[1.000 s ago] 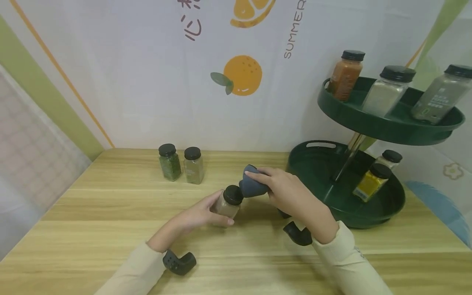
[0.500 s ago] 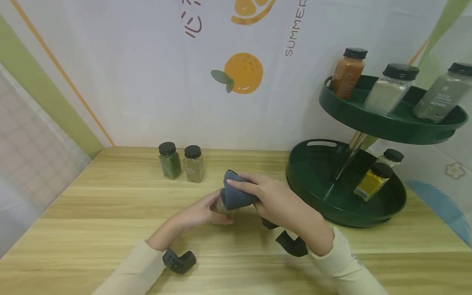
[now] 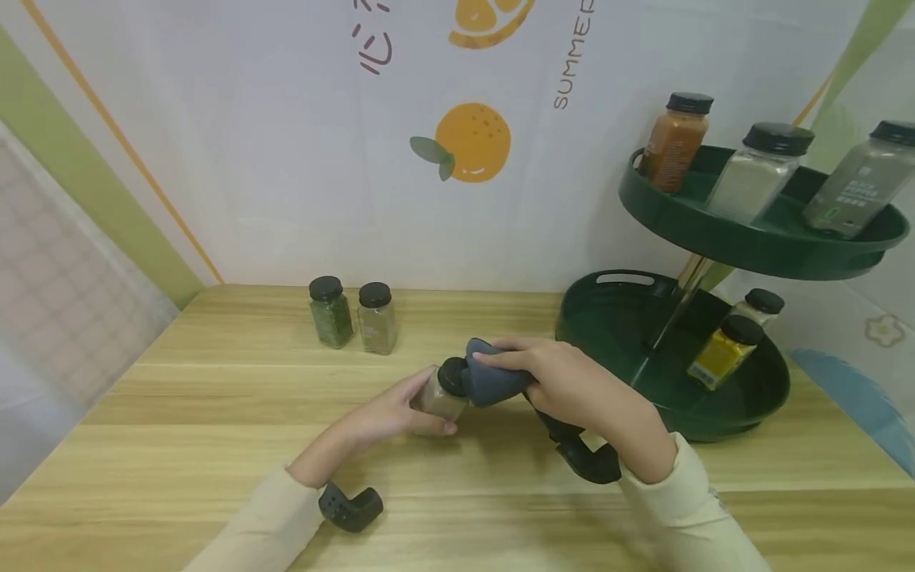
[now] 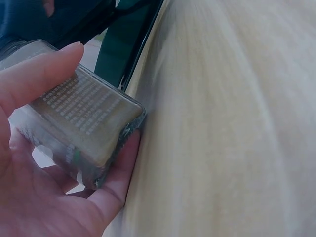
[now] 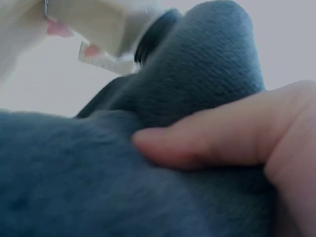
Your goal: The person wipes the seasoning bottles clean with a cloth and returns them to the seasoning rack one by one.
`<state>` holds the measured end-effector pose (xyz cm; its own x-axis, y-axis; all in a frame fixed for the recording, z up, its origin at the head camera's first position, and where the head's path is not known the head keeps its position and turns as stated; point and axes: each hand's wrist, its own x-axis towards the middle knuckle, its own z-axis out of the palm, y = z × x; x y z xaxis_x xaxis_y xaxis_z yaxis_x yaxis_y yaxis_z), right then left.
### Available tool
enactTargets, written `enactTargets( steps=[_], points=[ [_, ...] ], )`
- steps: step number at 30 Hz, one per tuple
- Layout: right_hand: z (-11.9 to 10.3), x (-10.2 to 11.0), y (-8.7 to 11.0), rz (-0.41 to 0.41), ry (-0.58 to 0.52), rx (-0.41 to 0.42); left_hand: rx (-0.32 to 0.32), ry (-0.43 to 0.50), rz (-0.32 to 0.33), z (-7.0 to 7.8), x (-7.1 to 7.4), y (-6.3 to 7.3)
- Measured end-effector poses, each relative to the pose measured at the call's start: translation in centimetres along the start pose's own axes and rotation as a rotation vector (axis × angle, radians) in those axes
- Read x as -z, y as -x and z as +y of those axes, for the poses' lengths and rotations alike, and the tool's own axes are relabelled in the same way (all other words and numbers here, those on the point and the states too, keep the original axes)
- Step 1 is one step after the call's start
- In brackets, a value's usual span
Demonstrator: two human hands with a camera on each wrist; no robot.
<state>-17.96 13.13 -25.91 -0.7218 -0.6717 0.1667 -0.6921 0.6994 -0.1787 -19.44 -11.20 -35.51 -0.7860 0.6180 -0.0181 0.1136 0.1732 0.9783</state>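
My left hand (image 3: 389,413) grips a clear spice jar (image 3: 441,397) with a black lid, holding it tilted just above the wooden table. In the left wrist view the jar (image 4: 84,118) shows rows of fine print, with thumb and fingers around its body. My right hand (image 3: 565,377) holds a folded dark blue-grey cloth (image 3: 493,381) against the right side of the jar's lid. Seen from the right wrist, the thumb presses into the soft cloth (image 5: 197,64), and the black lid (image 5: 157,37) shows beside it. The right hand's other fingers are mostly hidden.
Two spice jars, one green (image 3: 331,314) and one beige (image 3: 377,319), stand at the table's back. On the right rises a two-tier dark green rack (image 3: 750,246). An orange jar (image 3: 674,144), several others and a yellow jar (image 3: 723,353) are on its tiers.
The right hand first brought the cloth left over the jar's lid, covering it, then drew back right, so the lid shows again. The left hand keeps its hold in place.
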Motion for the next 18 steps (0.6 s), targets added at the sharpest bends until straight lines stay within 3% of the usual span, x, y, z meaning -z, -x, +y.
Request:
enactTargets(
  steps=[3, 6, 8, 11, 14, 18],
  points=[
    [0.4, 0.5, 0.4, 0.006, 0.047, -0.054, -0.006, -0.008, 0.008, 0.0, -0.1, -0.1],
    [0.3, 0.7, 0.6, 0.076, 0.079, -0.077, -0.012, -0.009, 0.011, -0.1, 0.0, 0.0],
    [0.0, 0.7, 0.5, 0.139, 0.071, -0.055, -0.011, -0.01, 0.007, -0.1, 0.0, 0.0],
    [-1.0, 0.2, 0.3, 0.196, 0.037, 0.049, -0.005, 0.006, -0.007, -0.1, 0.1, 0.0],
    [-2.0, -0.6, -0.2, 0.153, 0.037, 0.151, 0.012, 0.016, -0.006, -0.1, 0.1, 0.0],
    [-2.5, -1.0, -0.5, 0.075, 0.036, 0.17, 0.029, 0.016, 0.014, 0.0, 0.1, -0.1]
  ],
)
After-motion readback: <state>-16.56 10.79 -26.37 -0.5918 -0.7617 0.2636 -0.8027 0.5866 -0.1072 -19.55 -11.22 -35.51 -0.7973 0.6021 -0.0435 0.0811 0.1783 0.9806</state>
